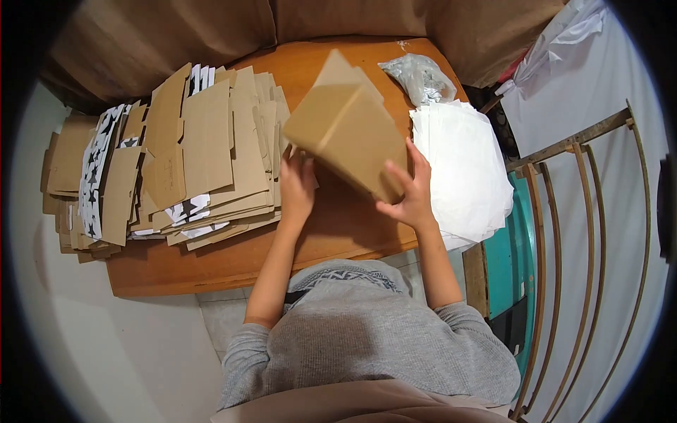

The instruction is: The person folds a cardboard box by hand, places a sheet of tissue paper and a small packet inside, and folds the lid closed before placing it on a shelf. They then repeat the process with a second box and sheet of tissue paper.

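Note:
A brown cardboard box (352, 134) is tilted above the wooden table, its flaps standing up at the far end. My left hand (297, 185) grips its lower left corner, the fingers partly hidden beneath it. On the right side my right hand (412, 189) presses against the box with the fingers spread along its wall. Left of the box lie stacks of flattened cardboard boxes (206, 141), some printed with black stars on white. To the right is a pile of white paper sheets (462, 173).
The orange-brown wooden table (169, 273) carries everything. A clear plastic bag (419, 79) with greyish contents sits at the back right. Brown fabric (338, 17) hangs behind the table. A wooden rack (578, 204) and a teal container (504, 247) stand at the right.

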`<action>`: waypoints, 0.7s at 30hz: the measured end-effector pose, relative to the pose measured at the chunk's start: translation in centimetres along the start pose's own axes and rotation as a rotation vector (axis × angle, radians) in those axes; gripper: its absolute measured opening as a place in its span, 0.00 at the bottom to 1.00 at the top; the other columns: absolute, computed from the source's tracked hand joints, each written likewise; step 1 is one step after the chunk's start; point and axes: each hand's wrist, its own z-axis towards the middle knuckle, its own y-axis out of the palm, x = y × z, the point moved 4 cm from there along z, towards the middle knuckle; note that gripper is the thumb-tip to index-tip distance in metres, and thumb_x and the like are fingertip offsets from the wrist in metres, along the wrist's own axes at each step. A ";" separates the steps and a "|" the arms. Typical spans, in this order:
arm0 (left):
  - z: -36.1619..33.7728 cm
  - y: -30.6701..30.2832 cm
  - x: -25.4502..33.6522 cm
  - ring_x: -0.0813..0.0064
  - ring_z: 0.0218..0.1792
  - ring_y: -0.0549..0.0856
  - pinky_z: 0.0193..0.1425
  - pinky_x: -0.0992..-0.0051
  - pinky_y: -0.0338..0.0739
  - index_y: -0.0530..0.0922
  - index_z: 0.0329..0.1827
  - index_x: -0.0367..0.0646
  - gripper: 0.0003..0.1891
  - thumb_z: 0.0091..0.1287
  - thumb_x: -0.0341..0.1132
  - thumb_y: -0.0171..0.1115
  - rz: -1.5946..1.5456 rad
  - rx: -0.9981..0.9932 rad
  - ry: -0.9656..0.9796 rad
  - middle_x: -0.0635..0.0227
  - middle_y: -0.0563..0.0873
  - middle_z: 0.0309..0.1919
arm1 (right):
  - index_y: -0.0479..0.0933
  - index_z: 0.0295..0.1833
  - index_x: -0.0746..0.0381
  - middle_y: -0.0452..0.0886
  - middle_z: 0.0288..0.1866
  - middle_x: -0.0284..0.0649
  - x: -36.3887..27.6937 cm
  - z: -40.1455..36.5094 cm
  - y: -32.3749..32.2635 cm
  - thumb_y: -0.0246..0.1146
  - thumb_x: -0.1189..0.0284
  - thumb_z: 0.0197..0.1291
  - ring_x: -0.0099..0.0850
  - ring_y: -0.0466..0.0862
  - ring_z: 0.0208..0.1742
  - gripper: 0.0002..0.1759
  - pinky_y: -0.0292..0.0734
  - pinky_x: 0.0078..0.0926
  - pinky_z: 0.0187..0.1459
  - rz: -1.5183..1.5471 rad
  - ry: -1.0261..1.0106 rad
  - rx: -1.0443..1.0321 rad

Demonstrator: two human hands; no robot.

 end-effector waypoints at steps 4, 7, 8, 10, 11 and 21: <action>-1.6 -1.4 -1.9 0.67 0.61 0.73 0.67 0.72 0.64 0.63 0.68 0.37 0.30 0.75 0.53 0.37 -1.044 0.066 -0.740 0.57 0.74 0.60 | 0.75 0.57 0.26 0.60 0.71 0.39 -0.5 -3.1 2.0 0.78 0.63 0.22 0.38 0.64 0.67 0.45 0.59 0.41 0.64 -0.239 -0.230 -0.068; -2.9 -1.9 -2.4 0.63 0.66 0.68 0.70 0.70 0.58 0.58 0.71 0.38 0.32 0.74 0.54 0.38 -0.967 0.025 -0.789 0.56 0.67 0.67 | 0.74 0.57 0.21 0.64 0.67 0.32 -0.2 -5.9 4.2 0.76 0.63 0.28 0.33 0.64 0.67 0.43 0.56 0.41 0.66 -0.315 -0.243 -0.076; -3.2 -1.8 -2.6 0.63 0.66 0.68 0.70 0.70 0.58 0.58 0.71 0.38 0.32 0.74 0.54 0.38 -0.966 0.025 -0.790 0.56 0.67 0.67 | 0.73 0.58 0.21 0.64 0.66 0.31 -0.1 -6.8 4.7 0.76 0.63 0.31 0.32 0.64 0.67 0.42 0.56 0.41 0.67 -0.375 -0.290 -0.061; -3.6 -1.6 -2.6 0.61 0.70 0.62 0.73 0.68 0.52 0.57 0.73 0.39 0.35 0.72 0.57 0.40 -0.539 -0.124 -0.606 0.55 0.59 0.71 | 0.73 0.59 0.22 0.65 0.64 0.29 -0.2 -7.6 5.0 0.73 0.62 0.39 0.31 0.63 0.68 0.37 0.56 0.41 0.67 -0.351 -0.261 -0.114; -3.9 -1.5 -2.8 0.61 0.70 0.62 0.73 0.68 0.52 0.57 0.73 0.39 0.35 0.72 0.57 0.40 -0.537 -0.123 -0.608 0.55 0.59 0.71 | 0.73 0.59 0.25 0.67 0.64 0.31 -0.2 -7.9 5.1 0.73 0.62 0.41 0.32 0.64 0.67 0.36 0.57 0.42 0.67 -0.266 -0.229 -0.133; -5.9 1.6 -4.6 0.54 0.71 0.61 0.74 0.66 0.53 0.49 0.75 0.38 0.36 0.63 0.30 0.53 -0.490 -0.170 -0.400 0.46 0.60 0.70 | 0.72 0.62 0.51 0.70 0.63 0.44 1.9 -8.5 3.1 0.64 0.73 0.53 0.43 0.69 0.65 0.28 0.61 0.45 0.64 -0.038 0.014 -0.006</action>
